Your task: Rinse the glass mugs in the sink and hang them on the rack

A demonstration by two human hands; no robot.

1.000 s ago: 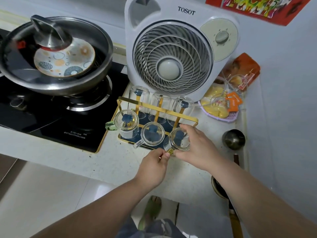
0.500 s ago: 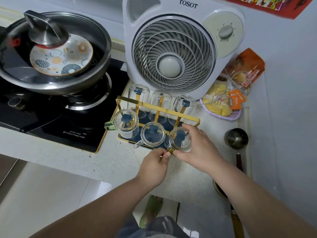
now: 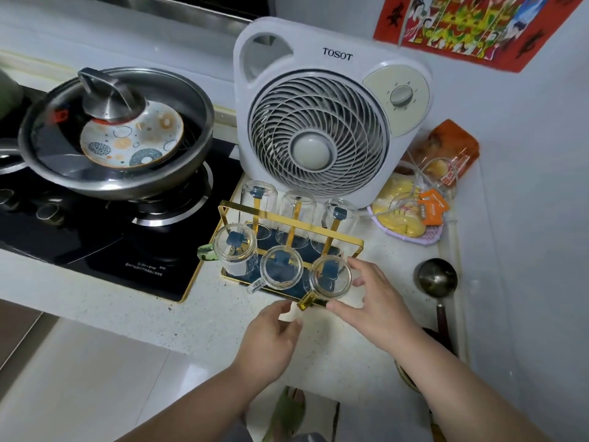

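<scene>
A gold wire rack (image 3: 290,215) with a dark blue tray stands on the pale counter in front of a fan. Several glass mugs hang upside down on its pegs: three in the back row (image 3: 299,205) and three in front. The front right mug (image 3: 330,275) has an amber handle (image 3: 310,303) that points toward me. My right hand (image 3: 373,303) is spread just to the right of this mug, fingers apart and holding nothing. My left hand (image 3: 274,333) hovers just below the amber handle with loosely curled fingers and nothing in them.
A white TOSOT fan (image 3: 318,135) stands right behind the rack. On the black stove (image 3: 95,247) to the left sits a lidded steel wok (image 3: 118,132). A ladle (image 3: 435,279) and food bags (image 3: 424,193) lie to the right, by the wall.
My left hand has let go of the amber handle and my right hand has opened off the front right mug. Both hands drew back slightly; the mug stays on its peg.
</scene>
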